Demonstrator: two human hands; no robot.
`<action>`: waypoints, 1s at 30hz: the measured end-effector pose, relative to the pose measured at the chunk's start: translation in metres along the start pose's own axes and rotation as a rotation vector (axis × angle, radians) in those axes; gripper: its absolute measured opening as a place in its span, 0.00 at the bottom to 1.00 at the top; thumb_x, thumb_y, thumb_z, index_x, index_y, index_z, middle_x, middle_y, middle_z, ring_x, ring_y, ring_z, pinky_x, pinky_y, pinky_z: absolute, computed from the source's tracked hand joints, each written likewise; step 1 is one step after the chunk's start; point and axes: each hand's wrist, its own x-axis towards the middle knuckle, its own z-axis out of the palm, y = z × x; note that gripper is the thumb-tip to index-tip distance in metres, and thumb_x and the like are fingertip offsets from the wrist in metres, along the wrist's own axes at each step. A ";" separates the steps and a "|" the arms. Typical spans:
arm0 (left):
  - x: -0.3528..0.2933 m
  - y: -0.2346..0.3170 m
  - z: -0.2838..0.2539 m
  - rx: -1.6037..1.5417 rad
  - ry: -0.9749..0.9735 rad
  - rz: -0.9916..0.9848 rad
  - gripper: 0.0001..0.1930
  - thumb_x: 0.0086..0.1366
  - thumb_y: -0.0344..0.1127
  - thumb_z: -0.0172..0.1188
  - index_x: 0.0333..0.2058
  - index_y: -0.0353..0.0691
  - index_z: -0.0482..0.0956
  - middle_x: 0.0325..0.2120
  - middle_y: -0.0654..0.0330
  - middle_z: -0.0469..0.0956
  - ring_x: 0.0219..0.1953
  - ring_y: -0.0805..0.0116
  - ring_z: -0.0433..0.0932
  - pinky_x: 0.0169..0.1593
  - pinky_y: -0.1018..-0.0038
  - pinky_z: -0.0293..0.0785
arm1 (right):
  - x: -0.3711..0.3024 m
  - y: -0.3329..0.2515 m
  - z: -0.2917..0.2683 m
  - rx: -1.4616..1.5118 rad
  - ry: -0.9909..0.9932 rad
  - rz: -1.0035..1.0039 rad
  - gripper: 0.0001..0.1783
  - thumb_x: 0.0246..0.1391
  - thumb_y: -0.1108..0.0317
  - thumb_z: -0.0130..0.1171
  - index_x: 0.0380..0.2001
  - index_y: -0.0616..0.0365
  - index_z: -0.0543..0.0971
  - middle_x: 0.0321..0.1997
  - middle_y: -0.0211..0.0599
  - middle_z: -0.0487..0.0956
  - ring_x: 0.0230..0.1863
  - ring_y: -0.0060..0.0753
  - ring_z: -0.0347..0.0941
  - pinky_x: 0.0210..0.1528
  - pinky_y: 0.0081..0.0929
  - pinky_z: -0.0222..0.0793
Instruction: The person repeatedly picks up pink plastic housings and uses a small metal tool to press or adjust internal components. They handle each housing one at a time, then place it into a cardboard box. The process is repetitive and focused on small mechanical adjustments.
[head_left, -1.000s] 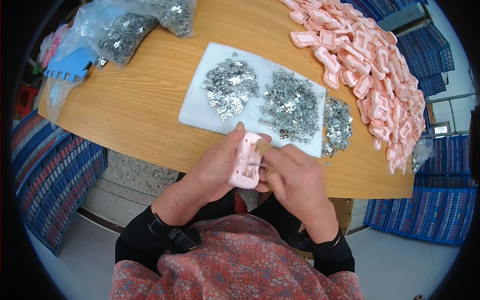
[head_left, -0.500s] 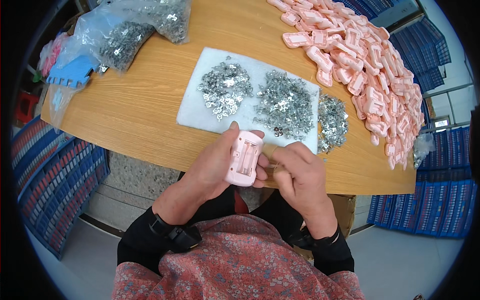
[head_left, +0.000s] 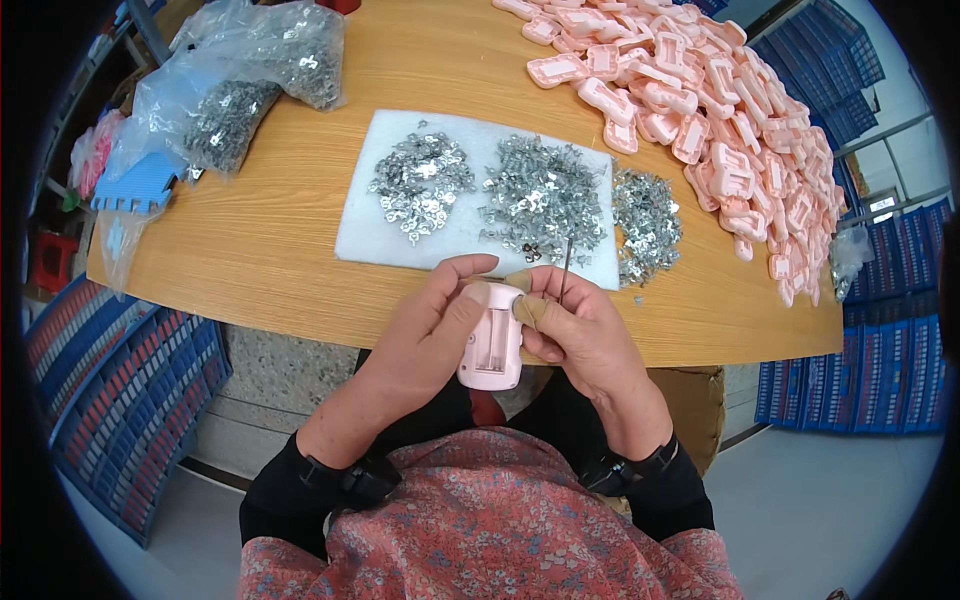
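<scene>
A pale pink plastic casing (head_left: 493,375) with an open battery compartment is held over the table's front edge, compartment upward. My left hand (head_left: 415,330) is closed on it, its thumb over the upper left side. At the casing's upper right corner, the thumb of my right hand (head_left: 595,335) presses against the edge, with tan coverings on thumb and finger. A thin dark metal rod (head_left: 567,265) sticks up from between the right fingers; its lower part is hidden. Beyond the hands, small metal battery contacts (head_left: 545,190) lie heaped on a white foam sheet (head_left: 365,225).
Many pink casings (head_left: 735,170) are piled at the table's right. Clear bags of metal parts (head_left: 225,120) and a blue foam piece (head_left: 135,183) lie at the far left. Blue racks (head_left: 120,380) stand by the left side, more blue trays (head_left: 850,375) at the right.
My right hand has come up to the casing's top right corner, and the metal rod now shows in it. The left thumb has moved over the casing. The view has shifted slightly.
</scene>
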 end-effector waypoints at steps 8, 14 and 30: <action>0.001 0.014 0.011 0.584 -0.008 0.152 0.17 0.67 0.29 0.53 0.53 0.31 0.71 0.37 0.57 0.79 0.32 0.71 0.78 0.37 0.73 0.76 | -0.006 0.005 -0.002 -0.071 0.028 -0.044 0.09 0.62 0.68 0.58 0.42 0.60 0.75 0.30 0.24 0.75 0.24 0.09 0.65 0.24 0.11 0.58; 0.003 0.001 0.006 0.198 -0.064 -0.012 0.18 0.70 0.35 0.48 0.54 0.31 0.71 0.37 0.57 0.78 0.26 0.68 0.77 0.29 0.74 0.73 | -0.010 0.000 -0.007 -0.033 0.027 -0.140 0.10 0.64 0.67 0.57 0.45 0.61 0.76 0.30 0.22 0.75 0.24 0.10 0.64 0.26 0.11 0.60; -0.004 0.010 -0.006 -0.428 -0.361 -0.339 0.16 0.73 0.34 0.46 0.52 0.32 0.73 0.27 0.62 0.77 0.24 0.76 0.73 0.28 0.81 0.70 | -0.012 -0.009 -0.016 -0.533 -0.082 -0.308 0.08 0.51 0.71 0.67 0.33 0.63 0.81 0.23 0.25 0.69 0.28 0.14 0.63 0.30 0.18 0.63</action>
